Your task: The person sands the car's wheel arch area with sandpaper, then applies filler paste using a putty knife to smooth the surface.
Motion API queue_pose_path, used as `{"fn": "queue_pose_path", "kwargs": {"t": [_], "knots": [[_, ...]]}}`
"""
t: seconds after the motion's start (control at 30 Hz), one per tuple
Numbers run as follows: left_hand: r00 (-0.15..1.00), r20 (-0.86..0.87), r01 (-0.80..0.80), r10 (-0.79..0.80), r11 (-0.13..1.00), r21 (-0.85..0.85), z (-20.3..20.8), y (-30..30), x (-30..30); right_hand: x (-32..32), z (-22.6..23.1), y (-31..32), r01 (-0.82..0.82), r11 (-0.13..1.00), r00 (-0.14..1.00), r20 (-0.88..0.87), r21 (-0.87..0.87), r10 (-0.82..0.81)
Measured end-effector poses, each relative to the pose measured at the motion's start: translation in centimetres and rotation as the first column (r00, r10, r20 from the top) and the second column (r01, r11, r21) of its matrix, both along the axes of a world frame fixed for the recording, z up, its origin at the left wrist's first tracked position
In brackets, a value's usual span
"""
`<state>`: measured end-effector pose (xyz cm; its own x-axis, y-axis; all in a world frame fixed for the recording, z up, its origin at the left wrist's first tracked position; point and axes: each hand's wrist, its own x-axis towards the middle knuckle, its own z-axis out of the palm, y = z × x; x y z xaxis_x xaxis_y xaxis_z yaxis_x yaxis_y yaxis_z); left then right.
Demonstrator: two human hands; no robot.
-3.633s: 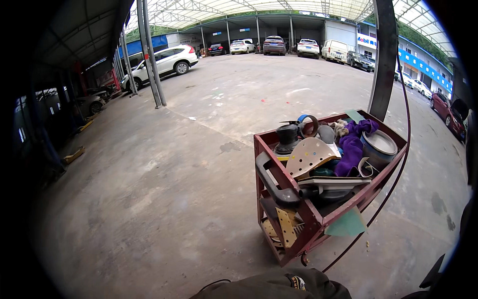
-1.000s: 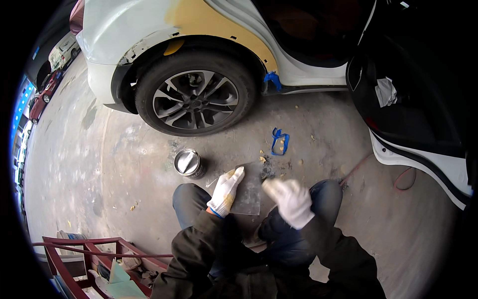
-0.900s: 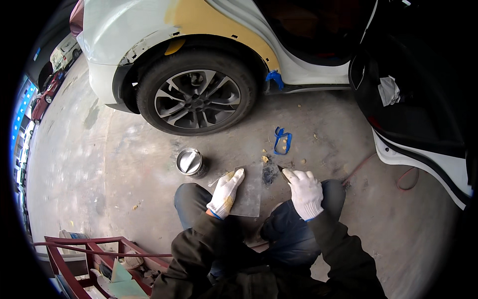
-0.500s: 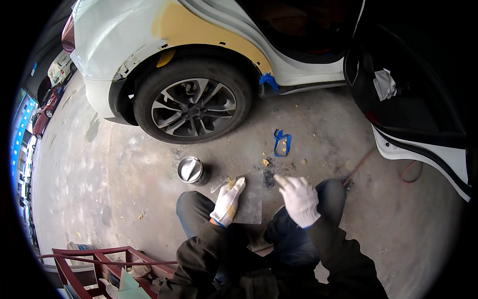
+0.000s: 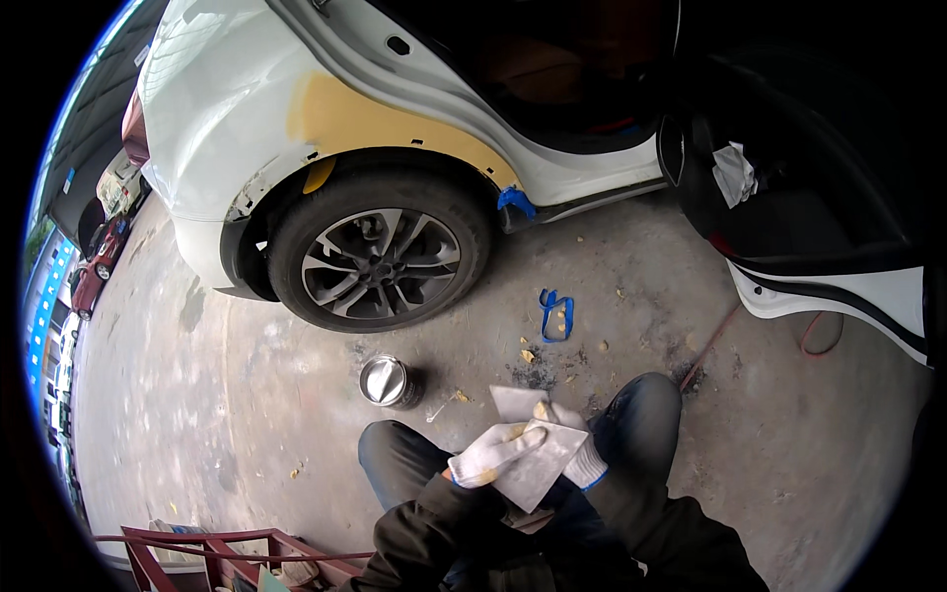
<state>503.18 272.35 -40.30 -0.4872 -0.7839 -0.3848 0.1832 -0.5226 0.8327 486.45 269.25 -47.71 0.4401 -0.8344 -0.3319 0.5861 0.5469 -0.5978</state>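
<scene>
Both my hands wear white knit gloves and meet above my knees. My left hand (image 5: pixel 490 458) is closed on a flat grey sheet (image 5: pixel 541 472), its thumb across the face. Close behind that sheet is my right hand (image 5: pixel 584 449), closed, its fingers partly hidden. A second flat grey piece (image 5: pixel 517 402) juts out beyond the hands, against the right thumb. I cannot tell whether the two pieces are joined. On the floor ahead and to the left stands a round metal can (image 5: pixel 385 381) with a shiny top.
A white car with a tan patch (image 5: pixel 395 123) over its rear wheel (image 5: pixel 380 264) stands ahead. Its open door (image 5: pixel 829 286) reaches out at right. Blue tape (image 5: pixel 556 316) and scraps lie on the floor, a red hose (image 5: pixel 712 345) at right. A dark red metal frame (image 5: pixel 217 548) stands lower left.
My right hand has come in from the right to meet the left at the sheet. The left hand has shifted right, and the sheet is now tilted. The view has tipped up.
</scene>
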Motion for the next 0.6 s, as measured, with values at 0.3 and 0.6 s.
{"fn": "queue_pose_path", "kwargs": {"t": [0.3,0.6], "knots": [[0.812,-0.076,-0.57,0.579,0.814,0.109,2.0,0.5,3.9,-3.9,4.8,1.7,-0.43,0.852,0.7,-0.707,-0.299,0.105],[0.999,-0.024,0.037,-0.035,0.991,0.128,0.2,2.8,-0.2,-2.0,2.3,0.2,-0.38,0.915,0.876,-0.369,-0.135,0.309]]}}
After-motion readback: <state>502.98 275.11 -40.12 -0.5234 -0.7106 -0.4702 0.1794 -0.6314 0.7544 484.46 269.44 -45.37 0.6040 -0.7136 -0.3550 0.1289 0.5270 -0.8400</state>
